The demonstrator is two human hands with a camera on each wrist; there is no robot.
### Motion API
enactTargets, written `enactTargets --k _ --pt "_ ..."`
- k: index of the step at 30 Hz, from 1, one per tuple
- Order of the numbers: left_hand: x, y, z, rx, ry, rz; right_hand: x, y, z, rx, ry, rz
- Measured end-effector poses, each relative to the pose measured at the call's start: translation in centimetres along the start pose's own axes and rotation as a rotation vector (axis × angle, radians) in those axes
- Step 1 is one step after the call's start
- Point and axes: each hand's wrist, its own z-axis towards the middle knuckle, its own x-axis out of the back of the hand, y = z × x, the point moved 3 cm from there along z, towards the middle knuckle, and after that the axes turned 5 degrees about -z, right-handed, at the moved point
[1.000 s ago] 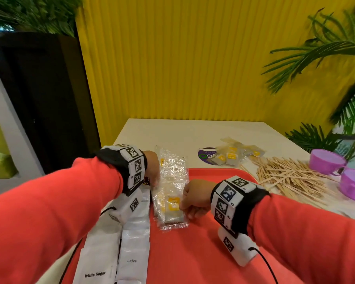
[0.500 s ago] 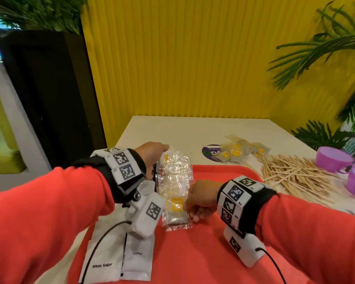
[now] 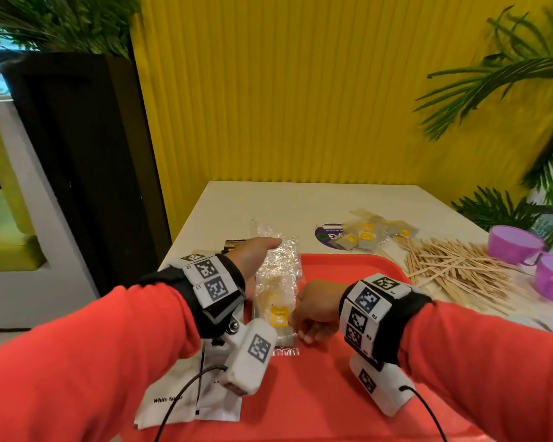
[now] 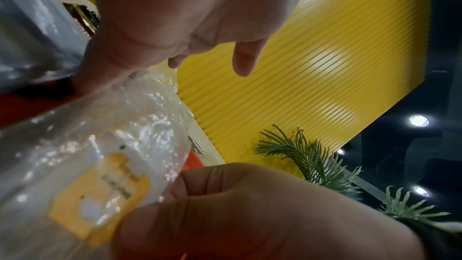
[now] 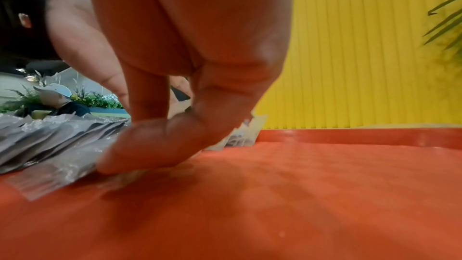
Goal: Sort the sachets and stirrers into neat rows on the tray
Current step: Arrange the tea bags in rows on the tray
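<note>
A row of clear-wrapped tea sachets (image 3: 276,282) with yellow tags lies lengthwise on the left part of the red tray (image 3: 348,269). My left hand (image 3: 259,250) stretches along the row's left side, fingers straight, reaching its far end; in the left wrist view its palm (image 4: 175,17) touches the plastic (image 4: 100,145). My right hand (image 3: 313,314) sits at the row's near right side with curled fingers. In the right wrist view, one fingertip (image 5: 120,157) presses a sachet's edge (image 5: 57,175) onto the tray (image 5: 325,185). White sugar and coffee sachets (image 3: 179,406) lie on the tray's near left.
On the white table behind the tray lie loose tea sachets (image 3: 367,236) and a heap of wooden stirrers (image 3: 454,269). Two purple cups (image 3: 514,239) stand at the right edge. A dark sachet (image 3: 233,244) lies off the tray's far left corner. A yellow wall closes the back.
My left hand has lifted from the row's near left side and stretched forward along it to the far end. The right hand has stayed at the near right side.
</note>
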Motion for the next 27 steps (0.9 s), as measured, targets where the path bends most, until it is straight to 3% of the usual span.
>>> enactTargets --k 3,5,8,13,17,23,27 --pt "0.4 0.1 0.2 0.01 -0.009 -0.003 0.6 -0.2 0.2 -0.009 0.05 -0.02" --pt "0.7 0.4 0.5 0.005 0.005 -0.017 1.7 -0.5 0.6 0.005 0.168 -0.002" --pt "0.8 0.6 0.7 -0.017 0.021 -0.044 3.5 -0.8 1.4 0.054 0.285 0.251" --pt "0.5 0.3 1.6 -0.039 0.009 -0.09 4.3 -1.0 4.7 0.056 0.284 0.619" --pt "0.7 0.2 2.3 -0.026 0.035 -0.128 4.3 -0.3 8.8 0.077 0.285 0.635" --pt "0.4 0.9 1.7 0.022 -0.021 -0.114 3.8 -0.9 6.4 0.047 0.208 0.708" --pt "1.6 3.5 1.7 -0.071 0.07 -0.086 5.0 -0.8 7.0 0.07 0.25 0.757"
